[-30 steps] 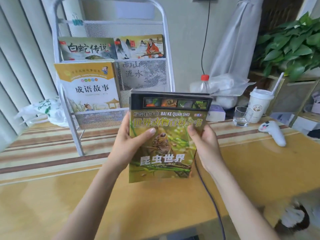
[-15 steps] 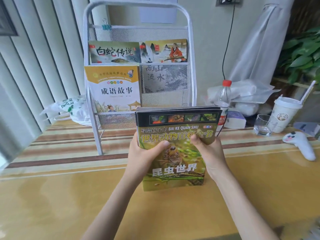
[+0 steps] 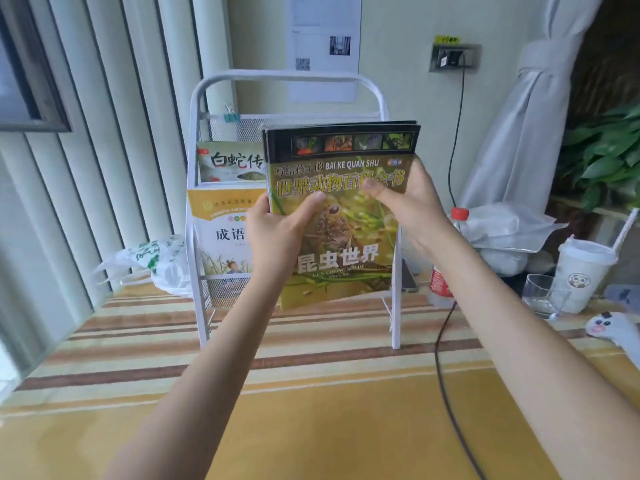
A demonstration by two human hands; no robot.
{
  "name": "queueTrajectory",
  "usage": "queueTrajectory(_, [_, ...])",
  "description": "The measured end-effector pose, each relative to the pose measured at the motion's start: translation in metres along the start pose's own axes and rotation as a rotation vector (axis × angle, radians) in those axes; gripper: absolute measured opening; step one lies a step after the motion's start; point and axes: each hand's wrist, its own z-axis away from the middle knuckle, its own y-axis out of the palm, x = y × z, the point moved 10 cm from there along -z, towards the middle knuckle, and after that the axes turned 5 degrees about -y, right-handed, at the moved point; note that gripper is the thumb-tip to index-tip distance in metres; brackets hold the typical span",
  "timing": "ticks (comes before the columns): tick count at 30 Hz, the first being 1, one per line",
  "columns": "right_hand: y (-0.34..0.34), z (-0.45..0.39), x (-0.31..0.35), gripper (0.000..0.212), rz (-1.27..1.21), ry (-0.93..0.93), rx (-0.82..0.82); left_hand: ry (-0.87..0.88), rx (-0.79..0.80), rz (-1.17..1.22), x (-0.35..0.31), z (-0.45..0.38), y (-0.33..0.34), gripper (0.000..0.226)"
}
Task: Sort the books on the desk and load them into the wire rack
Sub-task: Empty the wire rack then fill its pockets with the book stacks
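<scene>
The left hand [image 3: 277, 233] grips the left edge of the green insect book [image 3: 341, 216], held upright in front of the white wire rack [image 3: 291, 77]. The right hand [image 3: 412, 202] grips its right edge.

Two bare forearms, no sleeves; left hand [image 3: 277, 233], right hand [image 3: 414, 206] unadorned
</scene>
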Motion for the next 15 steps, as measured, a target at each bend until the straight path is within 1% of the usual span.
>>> queueTrajectory(3, [0.001,-0.051,0.007,0.052,0.092,-0.049,-0.032,0.017,-0.061,-0.002,-0.008,-0.042,0.015,0.019])
queueTrajectory(6, [-0.006,-0.077,0.001,0.052,0.189,-0.087,-0.096,0.003,-0.057,-0.077,0.001,-0.074,0.033,0.022])
queueTrajectory(7, [-0.008,-0.081,-0.003,0.052,0.23,-0.091,-0.111,0.009,-0.05,-0.128,0.005,-0.082,0.037,0.027])
queueTrajectory(9, [-0.012,-0.083,-0.017,0.052,0.312,-0.081,-0.13,0.063,-0.035,-0.269,0.007,-0.089,0.045,0.044])
queueTrajectory(12, [-0.018,-0.082,-0.032,0.055,0.4,-0.062,-0.149,0.228,-0.002,-0.438,0.002,-0.086,0.054,0.067])
queueTrajectory(15, [-0.016,-0.08,-0.036,0.057,0.417,-0.067,-0.138,0.394,0.005,-0.628,-0.004,-0.082,0.06,0.096])
